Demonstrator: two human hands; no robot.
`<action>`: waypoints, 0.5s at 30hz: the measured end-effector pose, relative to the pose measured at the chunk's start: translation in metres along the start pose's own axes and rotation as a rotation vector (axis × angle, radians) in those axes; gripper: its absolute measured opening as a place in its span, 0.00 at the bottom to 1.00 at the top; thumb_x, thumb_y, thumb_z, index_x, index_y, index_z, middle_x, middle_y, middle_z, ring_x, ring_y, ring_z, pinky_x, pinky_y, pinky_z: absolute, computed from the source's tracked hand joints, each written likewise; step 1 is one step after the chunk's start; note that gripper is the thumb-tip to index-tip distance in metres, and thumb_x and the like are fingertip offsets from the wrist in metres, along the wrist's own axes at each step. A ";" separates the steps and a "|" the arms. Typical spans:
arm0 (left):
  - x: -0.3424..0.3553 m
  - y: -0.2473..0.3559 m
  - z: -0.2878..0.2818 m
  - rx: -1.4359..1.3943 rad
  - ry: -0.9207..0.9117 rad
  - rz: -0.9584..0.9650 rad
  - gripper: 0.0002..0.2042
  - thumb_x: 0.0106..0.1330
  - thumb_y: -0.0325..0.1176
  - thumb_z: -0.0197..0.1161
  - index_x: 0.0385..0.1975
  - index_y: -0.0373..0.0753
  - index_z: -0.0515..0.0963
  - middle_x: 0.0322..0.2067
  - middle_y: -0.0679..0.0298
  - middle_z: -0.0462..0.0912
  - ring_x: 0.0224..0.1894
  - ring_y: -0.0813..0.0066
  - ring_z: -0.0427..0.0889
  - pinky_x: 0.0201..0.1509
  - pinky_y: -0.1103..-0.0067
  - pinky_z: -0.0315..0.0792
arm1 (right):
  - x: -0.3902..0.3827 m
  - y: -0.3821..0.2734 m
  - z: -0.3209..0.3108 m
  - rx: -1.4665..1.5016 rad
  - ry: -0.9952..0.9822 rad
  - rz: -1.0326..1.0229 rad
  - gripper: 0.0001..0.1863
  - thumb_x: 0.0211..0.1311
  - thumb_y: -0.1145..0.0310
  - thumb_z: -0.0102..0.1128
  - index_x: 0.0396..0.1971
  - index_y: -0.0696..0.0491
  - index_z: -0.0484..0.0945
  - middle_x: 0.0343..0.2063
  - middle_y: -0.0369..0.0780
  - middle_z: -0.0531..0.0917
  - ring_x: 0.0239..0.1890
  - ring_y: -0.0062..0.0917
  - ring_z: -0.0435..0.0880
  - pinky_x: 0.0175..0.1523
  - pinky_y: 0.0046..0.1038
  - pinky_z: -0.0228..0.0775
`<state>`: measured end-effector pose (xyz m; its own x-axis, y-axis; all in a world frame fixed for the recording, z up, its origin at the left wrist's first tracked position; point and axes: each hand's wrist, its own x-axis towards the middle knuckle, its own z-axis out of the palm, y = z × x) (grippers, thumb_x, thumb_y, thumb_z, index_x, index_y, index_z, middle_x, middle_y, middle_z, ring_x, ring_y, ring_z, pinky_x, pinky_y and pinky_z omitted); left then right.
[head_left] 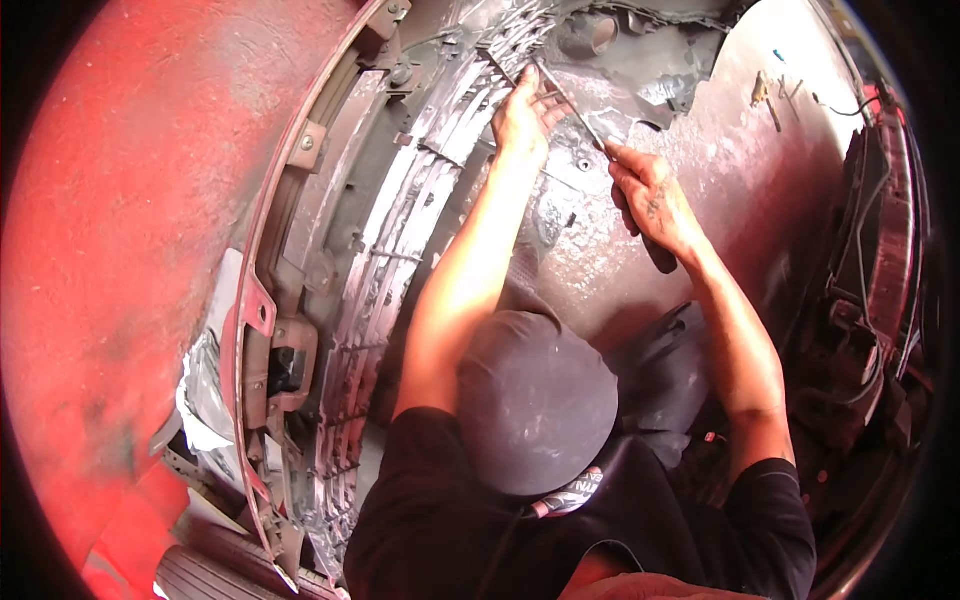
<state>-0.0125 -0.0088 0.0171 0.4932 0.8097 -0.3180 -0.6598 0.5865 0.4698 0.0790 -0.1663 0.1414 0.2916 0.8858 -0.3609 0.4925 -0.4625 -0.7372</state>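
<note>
My right hand (655, 195) grips the dark handle of a long, thin-shafted hand tool (578, 112); the handle end sticks out below the palm. Its shaft slants up and left to the slatted grille (405, 210) of a car bumper. Whether the tool is a screwdriver or a hot iron I cannot tell. Against the far end of the grille, my left hand (522, 122) has thumb and fingers closed on a thin dark rod (498, 66). The shaft tip lies close beside the left fingertips. Whitish scuffs cover the slats.
The bumper's curved edge (262, 310) runs along the left, with brackets and bolts. Red-painted floor (120, 220) lies beyond it. Loose small pieces (768, 100) sit on the shiny grey surface. Cables (862, 220) hang at the right. My bent knee (540, 400) rises between my arms.
</note>
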 end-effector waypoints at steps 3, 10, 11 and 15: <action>0.004 0.001 0.002 -0.025 0.033 -0.036 0.14 0.71 0.43 0.60 0.40 0.37 0.75 0.31 0.57 0.78 0.35 0.58 0.82 0.42 0.60 0.80 | 0.002 0.002 0.003 -0.015 0.004 -0.032 0.20 0.73 0.72 0.44 0.61 0.58 0.73 0.16 0.33 0.71 0.14 0.17 0.70 0.19 0.24 0.65; 0.007 -0.004 0.001 -0.141 0.028 -0.070 0.07 0.70 0.36 0.59 0.33 0.40 0.74 0.24 0.64 0.74 0.25 0.67 0.75 0.35 0.66 0.76 | -0.015 0.008 -0.016 0.147 0.000 0.142 0.25 0.65 0.66 0.56 0.61 0.59 0.72 0.27 0.41 0.83 0.26 0.26 0.81 0.33 0.31 0.75; 0.007 -0.006 0.002 -0.147 -0.015 -0.068 0.07 0.70 0.35 0.58 0.32 0.40 0.74 0.23 0.64 0.73 0.25 0.67 0.75 0.35 0.66 0.76 | -0.020 0.007 -0.021 0.163 0.049 0.190 0.26 0.65 0.65 0.57 0.62 0.59 0.71 0.28 0.40 0.83 0.27 0.25 0.81 0.32 0.30 0.75; -0.009 -0.005 0.006 -0.001 -0.036 -0.036 0.07 0.67 0.32 0.59 0.28 0.38 0.73 0.18 0.64 0.73 0.20 0.69 0.76 0.26 0.70 0.77 | -0.034 -0.054 -0.055 0.684 0.096 -0.053 0.38 0.62 0.67 0.62 0.70 0.57 0.58 0.36 0.38 0.79 0.27 0.20 0.79 0.28 0.23 0.71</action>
<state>-0.0103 -0.0189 0.0222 0.5372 0.7864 -0.3048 -0.6417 0.6156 0.4574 0.0877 -0.1734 0.2254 0.3686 0.8847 -0.2853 -0.1104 -0.2631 -0.9584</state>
